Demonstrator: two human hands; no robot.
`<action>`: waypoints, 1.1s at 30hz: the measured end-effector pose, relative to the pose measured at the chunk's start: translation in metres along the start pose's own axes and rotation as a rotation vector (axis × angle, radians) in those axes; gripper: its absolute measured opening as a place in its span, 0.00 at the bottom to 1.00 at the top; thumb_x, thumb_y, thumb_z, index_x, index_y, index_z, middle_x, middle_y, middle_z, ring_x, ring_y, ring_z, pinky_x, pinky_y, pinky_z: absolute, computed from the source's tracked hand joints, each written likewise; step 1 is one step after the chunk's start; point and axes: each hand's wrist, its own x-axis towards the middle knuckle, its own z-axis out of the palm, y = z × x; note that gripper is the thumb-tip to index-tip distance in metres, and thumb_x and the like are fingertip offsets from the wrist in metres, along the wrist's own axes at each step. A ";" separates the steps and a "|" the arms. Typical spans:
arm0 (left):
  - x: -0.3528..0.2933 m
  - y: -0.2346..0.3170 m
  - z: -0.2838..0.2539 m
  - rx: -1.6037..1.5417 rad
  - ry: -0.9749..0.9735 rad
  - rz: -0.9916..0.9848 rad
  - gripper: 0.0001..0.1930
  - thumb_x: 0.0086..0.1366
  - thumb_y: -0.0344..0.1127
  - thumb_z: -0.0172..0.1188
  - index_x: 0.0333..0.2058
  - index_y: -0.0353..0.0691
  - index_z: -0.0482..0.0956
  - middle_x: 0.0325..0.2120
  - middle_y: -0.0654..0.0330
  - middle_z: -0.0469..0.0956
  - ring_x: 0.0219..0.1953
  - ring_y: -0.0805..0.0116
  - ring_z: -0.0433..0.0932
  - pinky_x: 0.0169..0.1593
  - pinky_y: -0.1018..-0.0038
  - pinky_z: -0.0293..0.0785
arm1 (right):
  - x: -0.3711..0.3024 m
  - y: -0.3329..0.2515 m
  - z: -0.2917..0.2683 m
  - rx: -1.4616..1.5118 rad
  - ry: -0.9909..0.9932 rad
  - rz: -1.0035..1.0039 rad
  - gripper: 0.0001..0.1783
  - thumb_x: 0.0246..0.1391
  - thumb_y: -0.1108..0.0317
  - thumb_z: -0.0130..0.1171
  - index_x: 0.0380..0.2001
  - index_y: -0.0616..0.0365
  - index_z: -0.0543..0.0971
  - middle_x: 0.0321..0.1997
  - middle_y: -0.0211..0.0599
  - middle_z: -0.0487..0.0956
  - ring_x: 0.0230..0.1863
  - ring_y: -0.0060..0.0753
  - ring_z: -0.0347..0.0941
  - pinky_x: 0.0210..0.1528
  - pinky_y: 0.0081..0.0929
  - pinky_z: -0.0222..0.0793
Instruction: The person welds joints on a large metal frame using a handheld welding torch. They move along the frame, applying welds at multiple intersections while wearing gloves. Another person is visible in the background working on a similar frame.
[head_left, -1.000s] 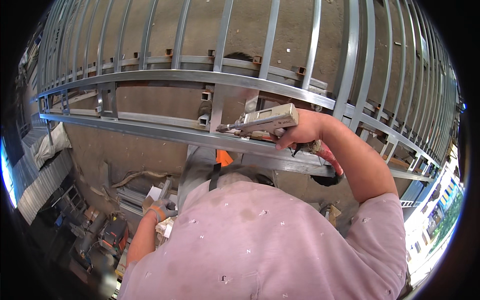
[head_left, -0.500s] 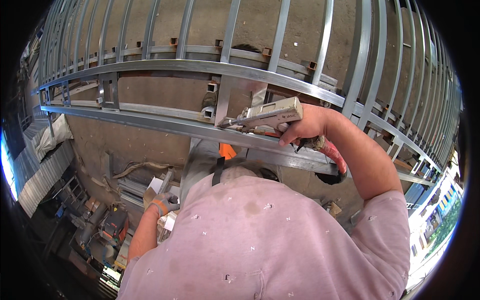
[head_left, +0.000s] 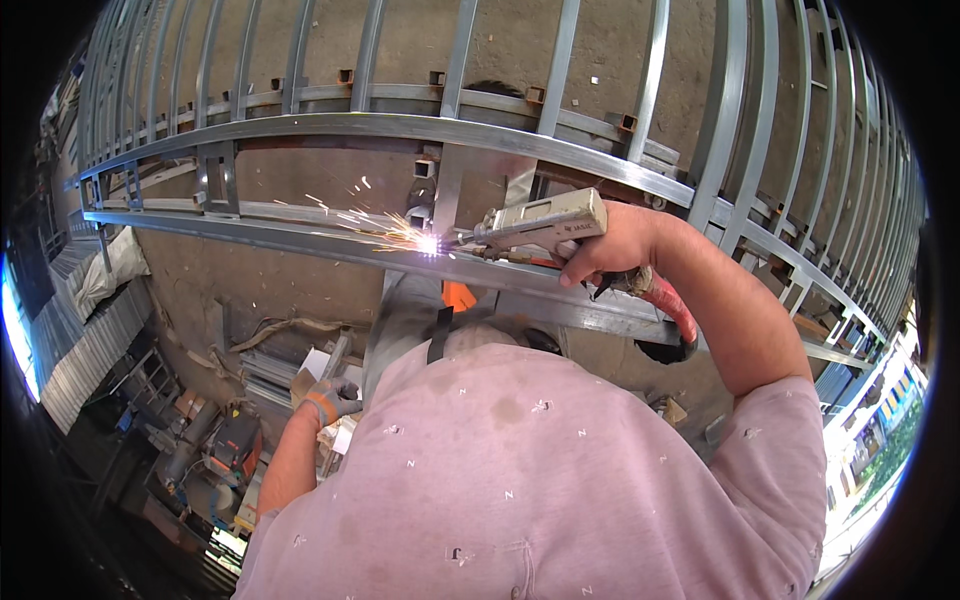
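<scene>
My bare right hand (head_left: 622, 240) is wrapped round the grip of a beige-grey welding gun (head_left: 545, 218), with a red-sleeved hose (head_left: 672, 305) trailing from it. The gun's nozzle points left. At its tip a bright arc (head_left: 430, 244) burns and throws sparks leftward. It meets the near galvanized steel rail (head_left: 300, 238) of a barred frame, where an upright flat piece (head_left: 449, 190) joins. Low on the left, beside my body, my left hand (head_left: 338, 400) wears a grey glove with an orange cuff. Its fingers are curled; what they hold, if anything, is hidden.
Long parallel steel bars (head_left: 555, 70) run away from me across the frame. Behind my left arm lie stacked metal profiles (head_left: 270, 378), a dark machine with orange trim (head_left: 236, 440) and corrugated sheets (head_left: 85, 350). A white sack (head_left: 110, 270) slumps at the left.
An arc has lit at the nozzle, and sparks now fly left along the rail. The gun and my right hand have barely shifted. My left hand stays beside my body.
</scene>
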 end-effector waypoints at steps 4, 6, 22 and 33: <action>0.003 0.001 -0.001 -0.015 -0.009 -0.018 0.26 0.58 0.47 0.80 0.52 0.37 0.91 0.43 0.55 0.92 0.46 0.62 0.90 0.55 0.67 0.85 | 0.003 0.003 0.000 -0.012 -0.007 0.019 0.26 0.49 0.71 0.81 0.53 0.62 0.87 0.38 0.35 0.88 0.32 0.29 0.84 0.37 0.33 0.84; 0.004 0.002 -0.001 -0.008 -0.007 -0.007 0.25 0.59 0.46 0.80 0.52 0.38 0.91 0.43 0.55 0.92 0.46 0.63 0.90 0.55 0.68 0.85 | 0.002 -0.001 0.000 -0.039 -0.015 0.017 0.25 0.50 0.72 0.80 0.53 0.63 0.87 0.37 0.37 0.87 0.32 0.31 0.84 0.36 0.33 0.85; -0.004 0.012 -0.006 -0.035 -0.010 -0.023 0.22 0.59 0.43 0.79 0.49 0.38 0.92 0.42 0.56 0.92 0.44 0.64 0.89 0.54 0.69 0.85 | -0.007 -0.013 -0.001 -0.103 0.002 0.043 0.28 0.51 0.72 0.79 0.58 0.60 0.87 0.37 0.37 0.87 0.32 0.31 0.85 0.36 0.33 0.85; -0.005 0.015 -0.007 0.001 -0.011 -0.031 0.22 0.59 0.45 0.79 0.49 0.38 0.92 0.40 0.58 0.92 0.43 0.67 0.89 0.53 0.69 0.85 | -0.011 -0.010 -0.002 -0.065 0.016 0.051 0.26 0.49 0.71 0.80 0.54 0.61 0.88 0.35 0.35 0.88 0.30 0.27 0.84 0.35 0.32 0.83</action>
